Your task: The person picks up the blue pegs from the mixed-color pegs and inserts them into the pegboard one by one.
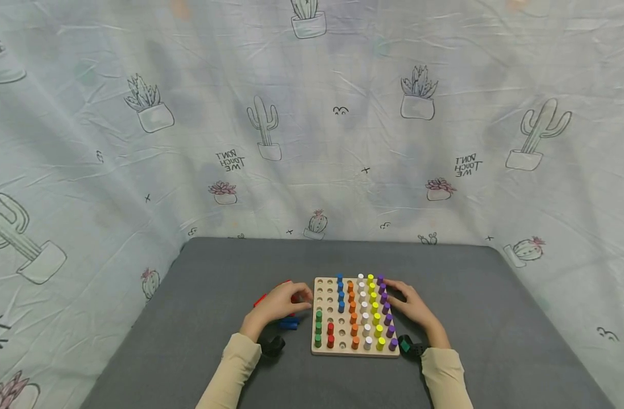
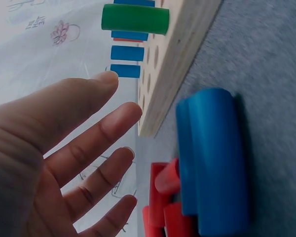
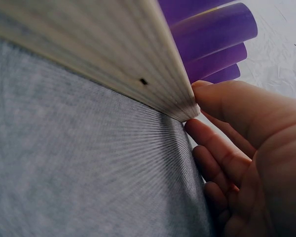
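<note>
pale wooden peg board, square, flat, with rows of round holes, sits on the grey felt-like table mat, near the front centre between both hands. smooth painted cylinder pegs stand in it: purple pegs along the right edge, then yellow pegs, white pegs, orange pegs, blue pegs at the back, green pegs and two red pegs at the front left.

right hand rests against the board's right edge, fingers lightly bent, thumb at the far corner; holds nothing. in the right wrist view the layered wood edge fills the frame.

left hand lies just left of the board, fingers relaxed and spread in the left wrist view, holding nothing. it covers most of the loose red pegs; loose blue pegs lie just beside it, blurred close-up in the wrist view.

wrinkled cactus-print cloth hangs behind. the dark wrist devices are partly hidden by the beige sleeves.
</note>
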{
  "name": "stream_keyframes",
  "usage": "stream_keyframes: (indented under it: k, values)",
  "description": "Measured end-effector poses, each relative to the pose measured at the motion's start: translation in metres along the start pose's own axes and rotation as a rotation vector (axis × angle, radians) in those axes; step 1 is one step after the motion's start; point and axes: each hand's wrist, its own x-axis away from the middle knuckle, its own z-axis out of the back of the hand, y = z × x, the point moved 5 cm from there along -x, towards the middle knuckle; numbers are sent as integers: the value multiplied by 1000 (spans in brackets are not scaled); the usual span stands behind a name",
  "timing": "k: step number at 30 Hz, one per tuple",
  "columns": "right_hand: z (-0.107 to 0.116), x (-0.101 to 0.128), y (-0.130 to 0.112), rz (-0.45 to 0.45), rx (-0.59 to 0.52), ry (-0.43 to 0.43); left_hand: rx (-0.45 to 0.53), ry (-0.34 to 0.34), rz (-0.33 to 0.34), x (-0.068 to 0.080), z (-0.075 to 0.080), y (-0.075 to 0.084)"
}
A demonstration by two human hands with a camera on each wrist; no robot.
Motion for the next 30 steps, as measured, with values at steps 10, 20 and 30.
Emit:
stream_keyframes:
  k: [10,20,30]
  values:
    - [1,2,-9,-4,9,18,-28,-33,3,10,3,-6]
    - [9,1,-48,5,-10,15,-102,-56,-12,14,10,-16]
    - [5,-9,-47,-19,-19,27,-134,-76,-18,8,21,-28]
